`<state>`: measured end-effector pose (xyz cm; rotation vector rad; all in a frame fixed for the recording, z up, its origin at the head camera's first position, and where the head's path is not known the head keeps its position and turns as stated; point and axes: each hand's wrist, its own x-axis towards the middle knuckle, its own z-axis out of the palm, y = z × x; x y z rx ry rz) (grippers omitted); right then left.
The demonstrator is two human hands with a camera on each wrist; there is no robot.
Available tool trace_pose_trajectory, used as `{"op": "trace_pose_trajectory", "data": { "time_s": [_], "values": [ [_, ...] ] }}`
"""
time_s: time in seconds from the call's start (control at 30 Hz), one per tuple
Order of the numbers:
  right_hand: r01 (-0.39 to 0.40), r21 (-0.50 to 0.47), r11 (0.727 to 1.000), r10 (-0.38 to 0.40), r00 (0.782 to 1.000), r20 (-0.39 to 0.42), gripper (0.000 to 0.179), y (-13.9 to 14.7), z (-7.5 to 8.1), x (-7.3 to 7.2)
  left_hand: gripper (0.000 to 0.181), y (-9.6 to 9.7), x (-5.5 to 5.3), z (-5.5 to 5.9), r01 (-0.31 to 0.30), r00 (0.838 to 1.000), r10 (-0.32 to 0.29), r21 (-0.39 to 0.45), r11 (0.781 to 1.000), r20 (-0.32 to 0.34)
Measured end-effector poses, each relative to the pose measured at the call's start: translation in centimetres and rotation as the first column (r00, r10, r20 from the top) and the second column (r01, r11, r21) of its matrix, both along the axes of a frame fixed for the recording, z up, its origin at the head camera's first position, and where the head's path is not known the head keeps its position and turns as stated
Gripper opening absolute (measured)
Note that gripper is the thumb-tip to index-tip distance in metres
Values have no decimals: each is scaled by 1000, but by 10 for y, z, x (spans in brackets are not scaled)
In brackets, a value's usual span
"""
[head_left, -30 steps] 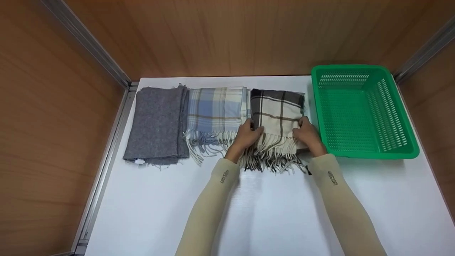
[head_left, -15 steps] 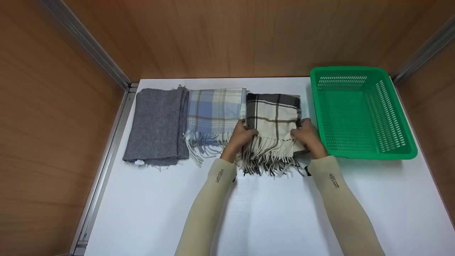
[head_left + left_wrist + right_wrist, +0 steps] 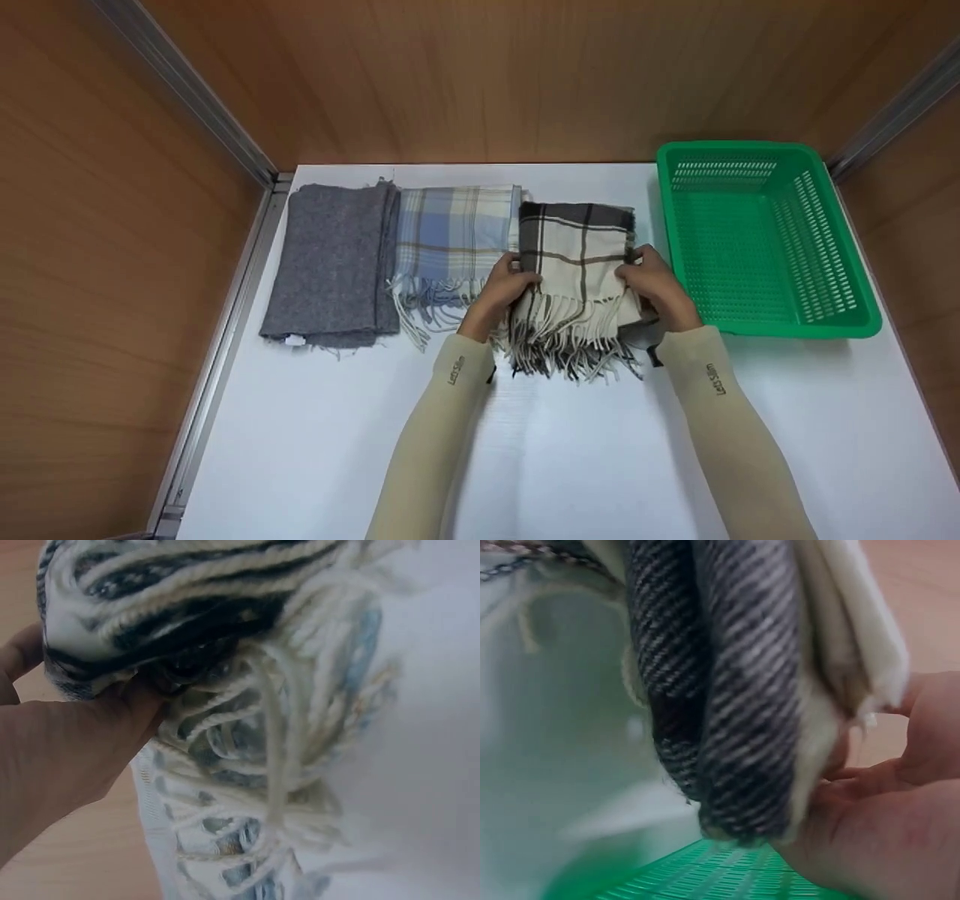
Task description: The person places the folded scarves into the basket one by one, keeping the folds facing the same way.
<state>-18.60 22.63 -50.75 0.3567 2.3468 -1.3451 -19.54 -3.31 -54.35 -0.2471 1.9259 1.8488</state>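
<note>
The cream-and-black plaid scarf [image 3: 582, 251] is between both hands, long axis twelve-to-six, fringe at six; the left hand [image 3: 498, 294] grips its nine-o'clock edge, the right hand [image 3: 660, 287] its three-o'clock edge, equally near.

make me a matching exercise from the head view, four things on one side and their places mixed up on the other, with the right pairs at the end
Things:
1. gray cloth
2. blue cloth
3. black-and-white cloth
4. basket

Places:
a. between two other cloths
b. farthest right of the four
c. held by the left hand and the right hand
d. farthest left of the four

Pairs: 1-d, 2-a, 3-c, 4-b
</note>
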Motion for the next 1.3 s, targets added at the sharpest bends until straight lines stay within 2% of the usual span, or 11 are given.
{"op": "trace_pose_trajectory", "data": {
  "time_s": [0.13,0.27,0.57,0.7,0.83,1.03,1.3],
  "values": [
    [-20,0,1000,20,1000,-2,53,1,4,0,59,-4,2,-1,8,1000,-8,37,999,-10],
    [-48,-7,999,48,999,-1,48,4,8,-1,58,-6,3,-2,6,1000,-5,88,996,-13],
    [-57,-138,989,64,997,51,43,11,14,1,59,-9,6,1,11,1000,-10,72,997,-21],
    [-57,-151,987,67,996,60,42,13,16,3,61,-11,7,3,17,1000,-16,68,998,-15],
    [-60,-146,987,71,995,71,37,13,17,4,62,-11,7,5,26,1000,-26,40,999,-5],
    [-80,-121,989,88,994,61,35,12,15,6,60,-12,8,4,22,1000,-21,45,999,-16],
    [-136,-56,989,141,985,100,42,7,0,5,59,-14,10,2,29,999,-29,13,999,-33]
  ]
}}
